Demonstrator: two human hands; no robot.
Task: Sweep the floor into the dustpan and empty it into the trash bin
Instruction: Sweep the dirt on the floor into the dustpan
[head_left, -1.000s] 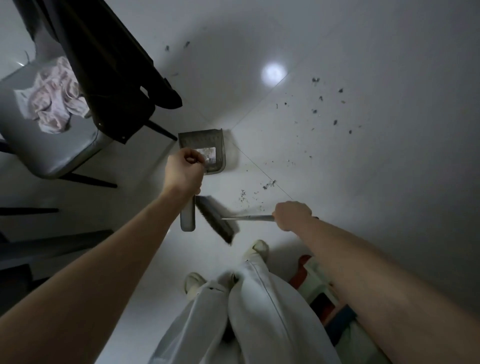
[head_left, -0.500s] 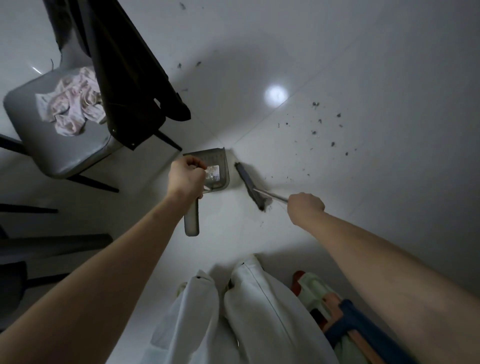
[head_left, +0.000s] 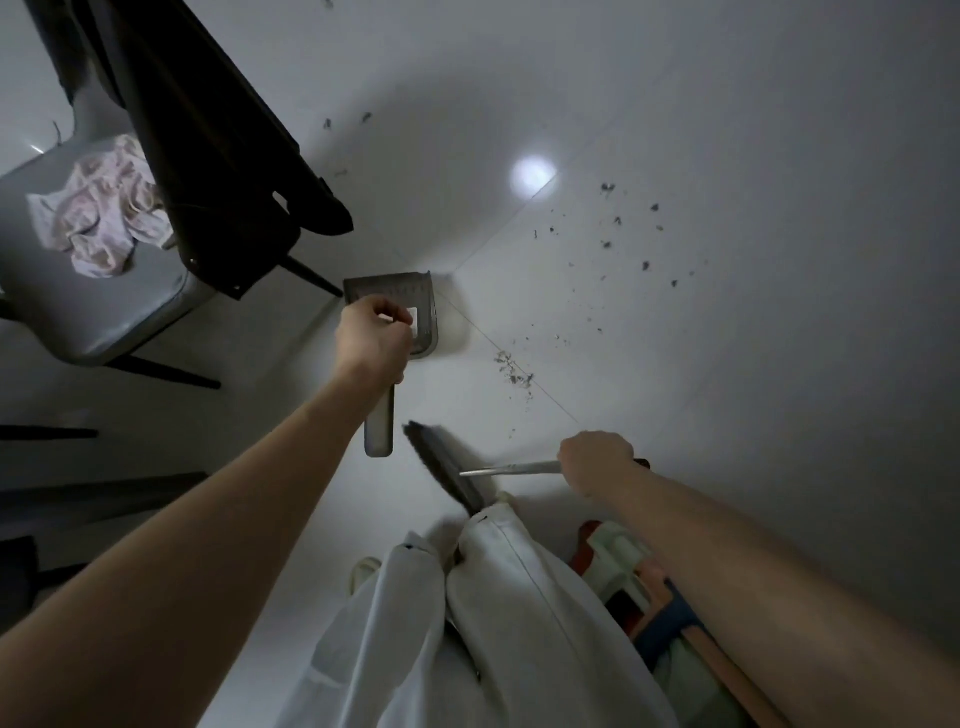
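My left hand (head_left: 371, 343) grips the handle of a grey dustpan (head_left: 415, 304), whose pan hangs over the white tiled floor (head_left: 727, 364) near a chair leg. My right hand (head_left: 597, 462) grips the thin metal handle of a broom (head_left: 447, 473). Its dark bristle head lies just in front of my feet, below the dustpan handle. A small pile of dark debris (head_left: 514, 371) lies on a tile seam right of the pan. More specks (head_left: 623, 228) are scattered farther right. No trash bin is in view.
A grey chair (head_left: 78, 312) with a crumpled pink cloth (head_left: 104, 208) on its seat and dark clothing (head_left: 218, 156) draped over its back stands at the left. Dark furniture legs (head_left: 78, 493) lie along the left edge. Colourful objects (head_left: 649, 597) sit by my right leg.
The broom head has swung back from beside the dustpan to just in front of my feet. A small pile of debris now shows right of the pan. The dustpan has barely moved.
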